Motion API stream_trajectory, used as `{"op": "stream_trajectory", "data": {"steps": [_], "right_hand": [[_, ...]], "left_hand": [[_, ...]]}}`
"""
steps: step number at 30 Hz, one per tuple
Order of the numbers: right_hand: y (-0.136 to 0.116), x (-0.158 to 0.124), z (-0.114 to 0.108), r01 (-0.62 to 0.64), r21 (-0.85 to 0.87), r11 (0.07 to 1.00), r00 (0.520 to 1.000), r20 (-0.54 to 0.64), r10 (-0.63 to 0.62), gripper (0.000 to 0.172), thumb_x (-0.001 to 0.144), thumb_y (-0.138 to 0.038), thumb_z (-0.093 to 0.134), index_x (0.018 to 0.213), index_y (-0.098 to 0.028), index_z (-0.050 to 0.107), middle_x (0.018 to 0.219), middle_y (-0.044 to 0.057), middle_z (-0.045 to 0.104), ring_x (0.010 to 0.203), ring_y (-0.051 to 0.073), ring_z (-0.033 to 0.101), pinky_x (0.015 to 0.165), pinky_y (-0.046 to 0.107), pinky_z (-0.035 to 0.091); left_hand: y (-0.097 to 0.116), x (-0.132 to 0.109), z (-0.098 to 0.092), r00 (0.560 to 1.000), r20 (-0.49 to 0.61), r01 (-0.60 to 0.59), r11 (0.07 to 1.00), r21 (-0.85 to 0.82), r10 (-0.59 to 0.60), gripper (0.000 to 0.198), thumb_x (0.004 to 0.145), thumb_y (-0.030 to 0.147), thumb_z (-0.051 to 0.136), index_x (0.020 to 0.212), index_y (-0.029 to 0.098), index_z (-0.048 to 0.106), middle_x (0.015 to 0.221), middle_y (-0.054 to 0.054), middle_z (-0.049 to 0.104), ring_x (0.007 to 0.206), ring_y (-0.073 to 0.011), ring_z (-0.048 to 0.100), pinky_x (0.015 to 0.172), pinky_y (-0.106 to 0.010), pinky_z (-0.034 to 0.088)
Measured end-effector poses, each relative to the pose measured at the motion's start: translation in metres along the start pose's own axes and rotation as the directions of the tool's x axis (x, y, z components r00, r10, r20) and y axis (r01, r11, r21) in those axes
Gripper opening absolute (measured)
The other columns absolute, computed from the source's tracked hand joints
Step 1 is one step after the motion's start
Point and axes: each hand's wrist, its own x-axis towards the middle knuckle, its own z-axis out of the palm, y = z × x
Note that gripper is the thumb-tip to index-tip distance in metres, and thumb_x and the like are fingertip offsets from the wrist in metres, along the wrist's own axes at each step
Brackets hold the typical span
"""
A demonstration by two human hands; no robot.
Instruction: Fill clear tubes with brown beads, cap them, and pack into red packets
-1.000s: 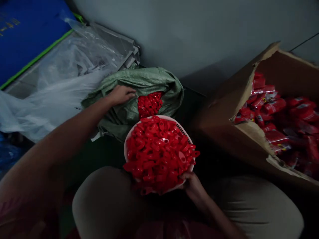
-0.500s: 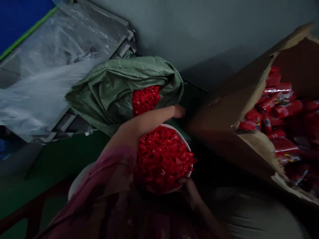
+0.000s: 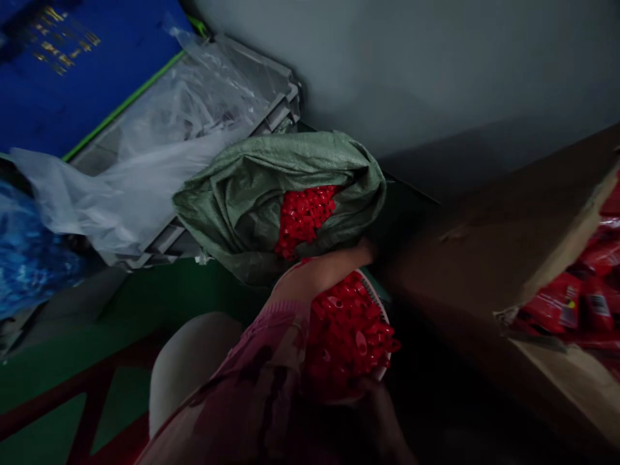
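Your left hand (image 3: 361,255), its grip hidden in shadow, lies across the white basin (image 3: 382,310) of red plastic parts (image 3: 346,342); your right hand (image 3: 382,403) dimly cups it from below.

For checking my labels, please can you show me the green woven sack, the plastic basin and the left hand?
Green woven sack (image 3: 232,206): head view, on the folded cloth.
Plastic basin (image 3: 378,310): head view, on its slotted rim.
Left hand (image 3: 359,253): head view, on the hand's middle.

Grey wall (image 3: 436,71), green floor (image 3: 145,303), red furniture frame (image 3: 82,394), dim light
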Motion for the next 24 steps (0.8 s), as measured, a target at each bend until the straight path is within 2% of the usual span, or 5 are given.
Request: {"op": "stream_trajectory", "data": {"steps": [6, 10, 13, 19, 24], "right_hand": [[-0.003, 0.003, 0.013, -0.038, 0.041, 0.998, 0.994, -0.105, 0.042, 0.020, 0.045, -0.015, 0.061, 0.065, -0.017, 0.063, 0.059, 0.000, 0.064, 0.052, 0.016, 0.055, 0.047, 0.028, 0.045], [-0.009, -0.002, 0.030, -0.032, 0.067, 0.997, 0.987, -0.154, 0.042, 0.024, 0.040, -0.011, 0.060, 0.063, -0.017, 0.062, 0.055, -0.002, 0.062, 0.053, 0.017, 0.056, 0.047, 0.028, 0.046], [-0.013, -0.011, 0.043, 0.021, 0.100, 0.995, 0.990, -0.141, -0.007, 0.036, 0.040, -0.010, 0.060, 0.075, -0.018, 0.064, 0.061, -0.002, 0.065, 0.057, 0.019, 0.059, 0.051, 0.030, 0.048], [-0.008, -0.032, 0.057, -0.007, 0.150, 0.989, 0.991, -0.135, 0.028, 0.038, 0.040, -0.012, 0.058, 0.077, -0.017, 0.063, 0.058, -0.003, 0.063, 0.054, 0.017, 0.055, 0.055, 0.032, 0.049], [0.004, -0.055, 0.071, -0.050, 0.230, 0.972, 0.994, -0.088, 0.072, 0.038, 0.040, -0.012, 0.059, 0.077, -0.018, 0.064, 0.065, -0.001, 0.066, 0.066, 0.021, 0.061, 0.058, 0.032, 0.049]], "left_hand": [[0.002, -0.032, -0.033, 0.992, 0.102, 0.077, 0.997, -0.006, -0.076, 0.027, 0.088, 0.027, 0.052, 0.110, 0.017, 0.065, 0.107, -0.014, 0.067, 0.098, -0.0250, 0.064, 0.075, -0.034, 0.053], [-0.003, -0.078, -0.076, 0.997, 0.043, 0.061, 0.997, -0.039, -0.059, 0.034, 0.086, 0.034, 0.051, 0.115, 0.022, 0.064, 0.107, -0.014, 0.068, 0.100, -0.0263, 0.065, 0.075, -0.032, 0.052], [-0.013, -0.117, -0.113, 0.986, 0.005, 0.167, 0.985, -0.038, -0.167, 0.036, 0.086, 0.037, 0.048, 0.116, 0.023, 0.063, 0.110, -0.013, 0.067, 0.101, -0.0273, 0.064, 0.078, -0.034, 0.051], [-0.044, -0.208, -0.169, 0.855, -0.029, 0.519, 0.853, 0.055, -0.518, 0.046, 0.092, 0.040, 0.037, 0.136, 0.027, 0.044, 0.114, -0.010, 0.065, 0.101, -0.0228, 0.062, 0.084, -0.032, 0.046], [-0.055, -0.311, -0.170, 0.689, -0.020, 0.725, 0.689, 0.022, -0.725, 0.056, 0.094, 0.048, 0.034, 0.138, 0.014, 0.039, 0.106, -0.012, 0.066, 0.096, -0.0212, 0.060, 0.080, -0.028, 0.043]]}}
